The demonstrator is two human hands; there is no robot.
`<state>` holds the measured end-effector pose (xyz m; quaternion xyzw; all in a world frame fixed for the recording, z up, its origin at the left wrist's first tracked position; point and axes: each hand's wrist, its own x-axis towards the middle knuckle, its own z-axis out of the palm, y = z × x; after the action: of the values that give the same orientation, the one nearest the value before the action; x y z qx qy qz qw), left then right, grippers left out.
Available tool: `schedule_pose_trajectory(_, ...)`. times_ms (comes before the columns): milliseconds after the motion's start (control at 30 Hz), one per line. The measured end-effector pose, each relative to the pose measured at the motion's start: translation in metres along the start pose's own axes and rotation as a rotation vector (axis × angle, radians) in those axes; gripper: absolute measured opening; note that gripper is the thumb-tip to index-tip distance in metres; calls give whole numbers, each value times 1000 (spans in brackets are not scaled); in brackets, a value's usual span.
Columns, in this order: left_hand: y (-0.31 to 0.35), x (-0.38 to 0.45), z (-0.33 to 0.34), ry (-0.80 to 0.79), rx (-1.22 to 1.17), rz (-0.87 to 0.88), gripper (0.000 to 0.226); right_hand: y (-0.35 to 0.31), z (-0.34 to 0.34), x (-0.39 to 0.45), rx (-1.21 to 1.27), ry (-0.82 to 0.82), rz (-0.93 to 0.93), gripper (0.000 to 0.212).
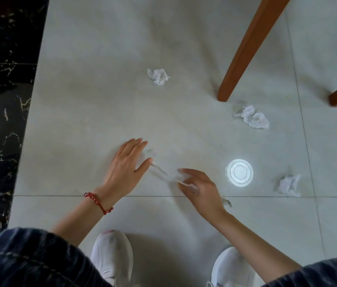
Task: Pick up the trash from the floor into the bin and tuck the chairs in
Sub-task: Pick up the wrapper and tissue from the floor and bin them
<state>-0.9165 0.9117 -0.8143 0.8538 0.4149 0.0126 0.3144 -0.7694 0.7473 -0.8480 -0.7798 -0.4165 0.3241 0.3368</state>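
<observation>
Hands worked the floor: the right hand pinched a clear wrapper, the left hand lay released; three tissue wads awaited gathering next.

Three tissue wads on floor, chair legs behind

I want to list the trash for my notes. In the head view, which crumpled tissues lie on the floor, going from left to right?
Tissue in the open → tissue by the chair leg → tissue right of the round light spot.
</observation>
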Motion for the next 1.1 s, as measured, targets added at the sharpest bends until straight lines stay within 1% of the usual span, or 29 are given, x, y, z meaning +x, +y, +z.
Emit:
schedule_pose_trajectory(67,-1,3,0,4,-6,-6,48,-12,-8,11,302,67,269,7)
schedule_pose_trajectory(100,-1,6,0,9,-16,-8,48,-18,-14,18,418,99,348,11)
schedule_pose_trajectory(167,-1,14,-2,29,-32,-1,48,-28,-27,33,607,137,413,13)
schedule_pose_trajectory(267,0,31,-5,79,-49,24,47,-40,-44,53,744,183,435,11)
schedule_pose_trajectory(433,-6,74,-10,188,-40,63,44,-40,-60,83,784,257,430,12)
schedule_pose_trajectory(533,-11,108,-17,216,-11,84,44,-39,-65,95,794,292,443,13)
schedule_pose_trajectory(667,-9,160,-22,251,-12,94,46,-39,-65,106,785,293,442,13)
schedule_pose_trajectory(733,-7,188,-19,242,-12,97,47,-38,-64,109,776,291,438,14)
schedule_pose_trajectory(867,-9,230,-13,163,-2,120,51,-36,-66,111,745,295,426,14)
schedule_pose_trajectory(1000,-10,244,-2,193,-19,154,50,-33,-72,109,732,319,431,13)
schedule_pose_trajectory(1033,-9,245,2,207,-14,163,47,-32,-73,108,728,324,434,13)
schedule_pose_trajectory(1100,-6,244,7,247,-16,189,36,-31,-75,107,719,329,436,13)
